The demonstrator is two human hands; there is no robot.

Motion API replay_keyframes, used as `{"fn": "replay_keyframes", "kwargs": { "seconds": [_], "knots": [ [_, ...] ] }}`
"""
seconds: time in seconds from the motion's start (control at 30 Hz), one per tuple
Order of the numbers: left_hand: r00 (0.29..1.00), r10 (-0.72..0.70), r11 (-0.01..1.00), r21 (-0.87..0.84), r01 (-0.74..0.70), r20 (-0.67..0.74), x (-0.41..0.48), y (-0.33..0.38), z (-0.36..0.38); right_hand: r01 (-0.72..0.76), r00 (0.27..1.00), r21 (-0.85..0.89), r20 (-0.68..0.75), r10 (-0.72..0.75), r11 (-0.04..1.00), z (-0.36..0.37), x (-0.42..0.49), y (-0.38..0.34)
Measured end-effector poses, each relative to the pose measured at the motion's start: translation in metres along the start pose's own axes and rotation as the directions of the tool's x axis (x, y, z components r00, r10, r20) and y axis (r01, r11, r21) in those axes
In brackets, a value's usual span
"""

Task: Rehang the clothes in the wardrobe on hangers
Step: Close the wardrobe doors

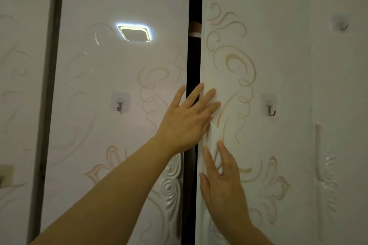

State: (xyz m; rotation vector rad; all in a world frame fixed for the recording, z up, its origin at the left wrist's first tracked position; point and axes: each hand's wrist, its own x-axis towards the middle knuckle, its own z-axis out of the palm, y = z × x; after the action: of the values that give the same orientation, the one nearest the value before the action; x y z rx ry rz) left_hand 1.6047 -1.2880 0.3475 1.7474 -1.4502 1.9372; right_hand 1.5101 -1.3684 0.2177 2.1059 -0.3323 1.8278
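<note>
White door: left hand and right hand lie flat on its edge, clothes probably behind the tall gap.

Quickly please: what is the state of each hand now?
Left hand: open, fingers straight on the right wardrobe door.
Right hand: open, flat on that door.
</note>
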Motion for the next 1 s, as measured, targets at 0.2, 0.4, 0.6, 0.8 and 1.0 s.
{"fn": "replay_keyframes", "kwargs": {
  "seconds": [0.2, 0.4, 0.6, 0.8, 1.0],
  "knots": [
    [0.988, -0.067, 0.983, -0.163, 0.090, 0.138, -0.013, -0.021, 0.059, 0.043, 0.999, -0.140, -0.006, -0.044, 0.989, 0.061, 0.012, -0.004],
    [0.984, -0.086, 0.959, -0.255, 0.125, 0.158, -0.030, -0.030, 0.121, -0.018, 0.997, -0.171, -0.076, 0.005, 0.985, 0.119, 0.018, 0.000],
    [0.988, -0.153, 0.952, -0.272, 0.141, -0.021, -0.033, -0.025, 0.150, -0.015, 0.997, -0.104, -0.072, 0.008, 0.995, 0.154, 0.005, 0.017],
    [0.973, -0.223, 0.922, -0.338, 0.190, -0.062, -0.038, -0.020, 0.153, -0.021, 0.994, -0.048, -0.104, 0.016, 0.999, 0.165, 0.000, 0.024],
    [0.940, -0.332, 0.888, -0.363, 0.282, -0.081, -0.046, -0.010, 0.147, -0.024, 0.997, -0.035, -0.079, 0.021, 0.999, 0.160, 0.000, 0.022]
  ]
}}
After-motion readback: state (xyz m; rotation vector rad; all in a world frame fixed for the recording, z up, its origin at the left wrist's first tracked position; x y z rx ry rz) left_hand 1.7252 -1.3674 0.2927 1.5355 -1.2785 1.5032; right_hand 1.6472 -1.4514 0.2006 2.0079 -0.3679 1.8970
